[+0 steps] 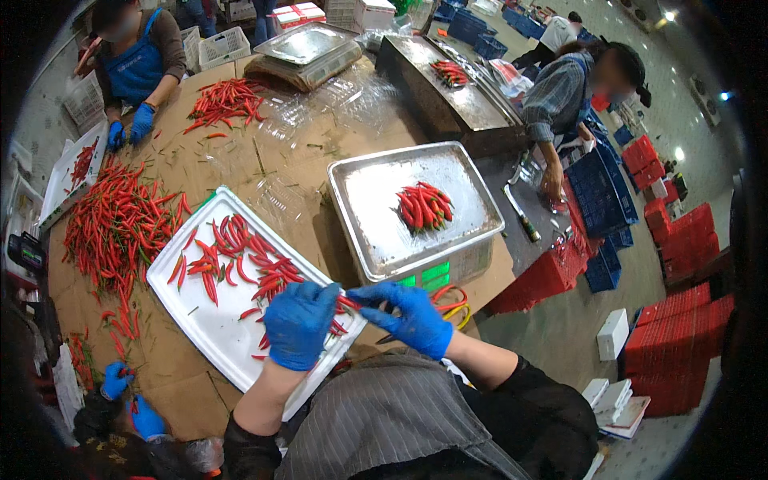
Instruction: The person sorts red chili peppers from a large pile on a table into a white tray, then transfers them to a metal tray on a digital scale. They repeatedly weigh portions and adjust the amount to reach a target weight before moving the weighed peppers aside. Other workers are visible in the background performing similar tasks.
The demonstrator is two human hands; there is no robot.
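Note:
Both hands wear blue gloves and meet over the near right side of a white foam tray [207, 321]. Between them is a red chili pepper [348, 302]. My left hand [300, 327] has its fingers closed at the chili's left end. My right hand [411, 318] pinches its other end with thumb and forefinger. Red chilies [240, 240] with green stems lie scattered in the tray, some hidden by my left hand. Orange and yellow handles [459, 312], seemingly of scissors, show beside my right hand. A dark pointed tip pokes out below it.
A metal pan [360, 210] on a scale holds a chili bundle [424, 207]. Left lies a large chili heap [117, 222]; another heap [228, 102] is farther back. Clear plastic boxes [279, 201] and a knife [522, 213] lie beyond. Gloved co-worker hands [144, 414] work lower left.

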